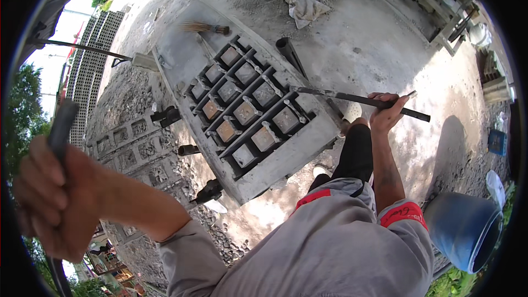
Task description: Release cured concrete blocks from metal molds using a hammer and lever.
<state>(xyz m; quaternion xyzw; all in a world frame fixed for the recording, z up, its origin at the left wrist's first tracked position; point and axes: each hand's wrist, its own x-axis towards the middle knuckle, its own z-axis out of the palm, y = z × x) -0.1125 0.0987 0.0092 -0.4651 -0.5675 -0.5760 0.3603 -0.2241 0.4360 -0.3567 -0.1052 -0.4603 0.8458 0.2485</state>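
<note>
My right hand [388,111] is wrapped around a long dark metal bar [357,99]. My fingers [391,98] are curled tight around it, near its outer end. The other end of the bar reaches to the right side of the big grey block mould [250,107], which sits in a flat metal frame [286,162] on the ground.

My left hand [52,198] is up high and close to my face. Its fingers [41,184] are squeezed around another dark bar [59,129] that stands almost straight up. I think both bars are handles of the machine.

The mould has many small square holes in rows, and each hole holds a grey or brownish plug. I cannot tell if the holes are full of wet mix. So I think the blocks are not out yet, and that part is left to do.

A little brush [202,27] lies at the far end of the frame. A dark pipe [289,52] lies beside the mould. A crumpled cloth [302,0] sits farther off on the concrete floor [385,38]. Grey blocks with holes [137,148] rest in gravel to my left. A blue barrel [465,231] stands near my right side.
</note>
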